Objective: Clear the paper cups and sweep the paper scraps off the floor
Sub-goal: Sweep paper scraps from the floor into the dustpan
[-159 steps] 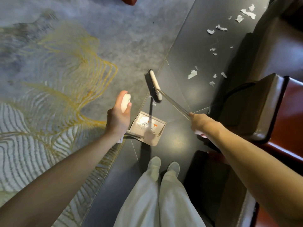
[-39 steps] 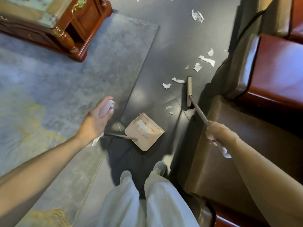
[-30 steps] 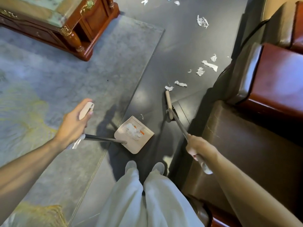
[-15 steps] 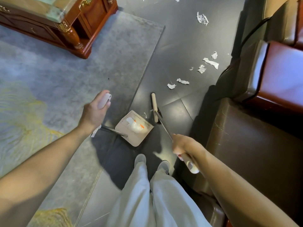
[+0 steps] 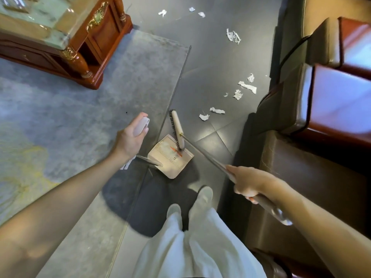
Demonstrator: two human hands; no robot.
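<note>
Left grip [image 5: 128, 139] clasps the dustpan handle [image 5: 141, 125], right grip [image 5: 249, 182] clasps the broom [image 5: 177, 127]; the flimsy scraps [image 5: 217, 110] at one o'clock probably need gentle strokes.

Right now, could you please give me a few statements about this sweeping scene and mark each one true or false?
1. The right hand grips the broom handle. True.
2. The left hand is empty. False: it grips the handle of the dustpan.
3. The near end of the broom head overlaps the dustpan's front edge. True.
4. All the paper scraps are already in the dustpan. False: several lie scattered on the dark floor beyond the broom head.
</note>
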